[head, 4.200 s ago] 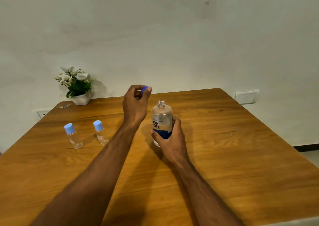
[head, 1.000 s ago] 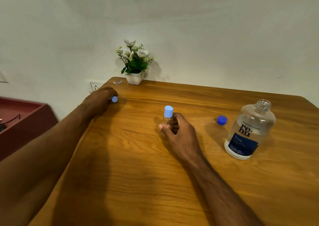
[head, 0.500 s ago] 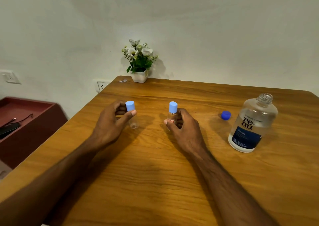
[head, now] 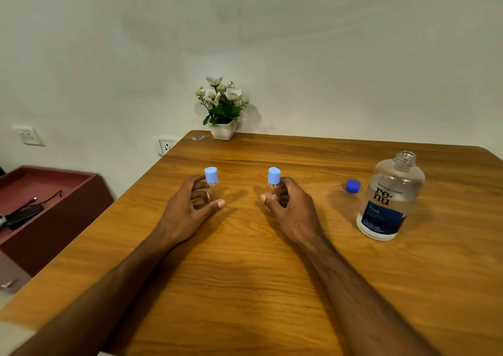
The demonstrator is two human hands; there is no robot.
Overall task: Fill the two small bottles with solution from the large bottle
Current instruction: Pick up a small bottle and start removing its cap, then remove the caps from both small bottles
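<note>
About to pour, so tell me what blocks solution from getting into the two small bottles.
Both small bottles still wear their light blue caps. The large bottle is already uncapped.

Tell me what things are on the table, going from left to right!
Left small bottle held by the left hand → right small bottle held by the right hand → dark blue cap → large bottle, open.

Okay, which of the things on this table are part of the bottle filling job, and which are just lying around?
Part of the job:
large bottle, uncapped
dark blue cap, beside it
left small bottle, held by left hand
right small bottle, held by right hand

Lying about:
potted flowers
small wrapper at the far table corner
</note>
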